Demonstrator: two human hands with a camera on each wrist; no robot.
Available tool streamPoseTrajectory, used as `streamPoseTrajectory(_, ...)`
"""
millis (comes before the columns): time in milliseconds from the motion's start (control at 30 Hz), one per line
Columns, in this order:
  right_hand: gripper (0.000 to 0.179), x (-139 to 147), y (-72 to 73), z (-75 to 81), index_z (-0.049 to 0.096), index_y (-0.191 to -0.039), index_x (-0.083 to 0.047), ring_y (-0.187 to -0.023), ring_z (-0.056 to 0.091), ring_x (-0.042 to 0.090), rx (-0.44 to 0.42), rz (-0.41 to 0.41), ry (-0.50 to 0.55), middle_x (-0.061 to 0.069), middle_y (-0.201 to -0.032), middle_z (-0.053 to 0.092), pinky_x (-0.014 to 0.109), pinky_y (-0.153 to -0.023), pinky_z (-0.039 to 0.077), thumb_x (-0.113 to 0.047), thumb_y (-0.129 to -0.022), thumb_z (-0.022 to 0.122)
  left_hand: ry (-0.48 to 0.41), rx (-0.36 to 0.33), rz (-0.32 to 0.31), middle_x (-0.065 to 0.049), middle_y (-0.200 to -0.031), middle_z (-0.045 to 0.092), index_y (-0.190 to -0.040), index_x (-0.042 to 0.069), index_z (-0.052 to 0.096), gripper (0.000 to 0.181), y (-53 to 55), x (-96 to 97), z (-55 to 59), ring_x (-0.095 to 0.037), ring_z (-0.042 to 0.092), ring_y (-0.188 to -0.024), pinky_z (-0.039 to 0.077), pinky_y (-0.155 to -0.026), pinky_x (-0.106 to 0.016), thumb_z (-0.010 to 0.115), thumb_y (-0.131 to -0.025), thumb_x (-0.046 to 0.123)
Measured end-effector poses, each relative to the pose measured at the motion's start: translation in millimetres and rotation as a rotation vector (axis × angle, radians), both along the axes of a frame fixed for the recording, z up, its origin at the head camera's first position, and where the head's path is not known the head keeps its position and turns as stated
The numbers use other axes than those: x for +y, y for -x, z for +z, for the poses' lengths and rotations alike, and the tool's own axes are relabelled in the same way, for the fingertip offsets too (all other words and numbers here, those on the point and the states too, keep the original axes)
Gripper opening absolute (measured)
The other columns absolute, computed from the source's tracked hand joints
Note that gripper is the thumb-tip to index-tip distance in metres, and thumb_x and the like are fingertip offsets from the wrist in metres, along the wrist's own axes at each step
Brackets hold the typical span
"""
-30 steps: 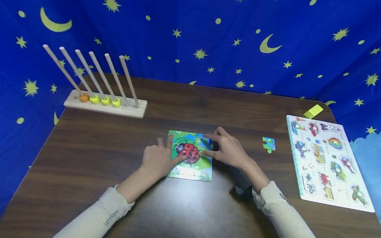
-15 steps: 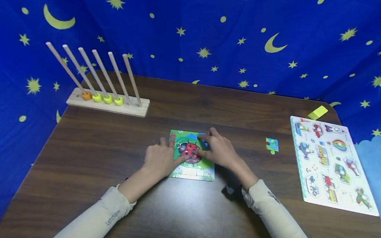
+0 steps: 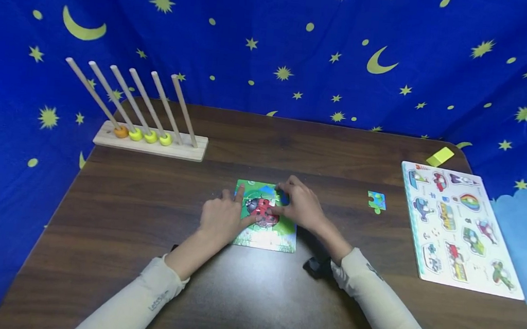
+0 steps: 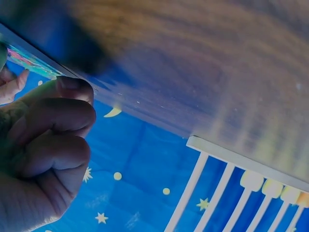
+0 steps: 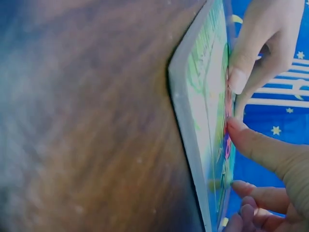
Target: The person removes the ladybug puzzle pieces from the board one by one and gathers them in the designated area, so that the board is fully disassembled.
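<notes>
A square ladybug jigsaw puzzle [image 3: 264, 241] lies flat on the table in the head view; the right wrist view shows its pale board edge [image 5: 186, 121]. My left hand [image 3: 219, 217] rests on its left side, index finger straight along the edge and thumb on the ladybug. Its other fingers are folded in the left wrist view. My right hand [image 3: 304, 205] touches the picture's upper right part with thumb and index fingertips set apart. The right hand covers that corner, so whether a separate piece lies beneath is hidden. A loose puzzle piece [image 3: 376, 201] sits to the right.
A wooden peg stand [image 3: 153, 148] with several upright rods and orange and yellow beads stands back left. On the right lie a picture peg board [image 3: 462, 237] and a yellow block [image 3: 440, 156]. A starry blue curtain [image 3: 254, 45] hangs behind the table [image 3: 252, 308].
My right hand has shifted left over the puzzle, its thumb now on the ladybug. The left hand keeps its place on the puzzle. The head view has turned slightly.
</notes>
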State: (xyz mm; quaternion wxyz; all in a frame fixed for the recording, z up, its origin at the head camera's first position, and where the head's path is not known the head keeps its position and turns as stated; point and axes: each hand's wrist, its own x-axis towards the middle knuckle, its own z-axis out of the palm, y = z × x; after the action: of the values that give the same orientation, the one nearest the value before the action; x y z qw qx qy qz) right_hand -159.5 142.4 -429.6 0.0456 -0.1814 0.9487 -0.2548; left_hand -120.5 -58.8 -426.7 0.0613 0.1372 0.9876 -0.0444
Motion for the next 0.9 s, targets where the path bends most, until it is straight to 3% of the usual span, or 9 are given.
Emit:
streamPoseTrajectory(200, 0.059, -0.8, -5.7, -3.6, 0.07, -0.12, -0.003, -0.067, 0.049, 0.015, 0.085, -0.02, -0.026, 0.005, -0.091, 0.052, 0.027, -0.056, 0.04, -0.035, -0.074, 0.088, 0.006, 0.009, -0.008, -0.022, -0.128, 0.064, -0.153, 0.011, 0.038, 0.091, 0.5, -0.4, -1.7, -0.008, 0.033, -0.046, 0.025, -0.041, -0.022, 0.044, -0.09, 0.076)
streamPoseTrajectory(433, 0.055, -1.5, -5.2, -8.4, 0.071, -0.119, -0.002, -0.071, 0.05, 0.017, 0.037, -0.059, -0.041, 0.008, -0.096, 0.056, 0.026, -0.057, 0.038, -0.039, -0.079, 0.083, 0.005, 0.012, -0.013, -0.023, -0.131, 0.062, -0.153, 0.011, 0.038, 0.091, 0.7, -0.2, -5.1, -0.007, 0.03, -0.045, 0.025, -0.041, -0.022, 0.044, -0.09, 0.076)
streamPoseTrajectory(633, 0.048, -4.7, -2.3, -6.9, 0.072, -0.116, -0.001, -0.067, 0.048, 0.017, 0.045, -0.049, -0.055, 0.009, -0.093, 0.056, 0.026, -0.055, 0.036, -0.036, -0.084, 0.08, -0.014, 0.019, -0.011, -0.024, -0.132, 0.061, -0.152, 0.008, 0.039, 0.092, 0.2, -0.3, -4.1, -0.007, 0.032, -0.042, 0.025, -0.04, -0.022, 0.045, -0.089, 0.075)
streamPoseTrajectory(900, 0.045, -5.0, 0.5, -3.6, 0.073, -0.113, -0.003, -0.067, 0.052, 0.017, 0.053, -0.038, -0.084, 0.01, -0.092, 0.059, 0.028, -0.055, 0.042, -0.035, -0.084, 0.079, -0.029, 0.008, -0.013, -0.024, -0.132, 0.061, -0.151, 0.007, 0.04, 0.092, 0.4, -0.3, -1.8, -0.009, 0.038, -0.041, 0.028, -0.04, -0.023, 0.047, -0.09, 0.074)
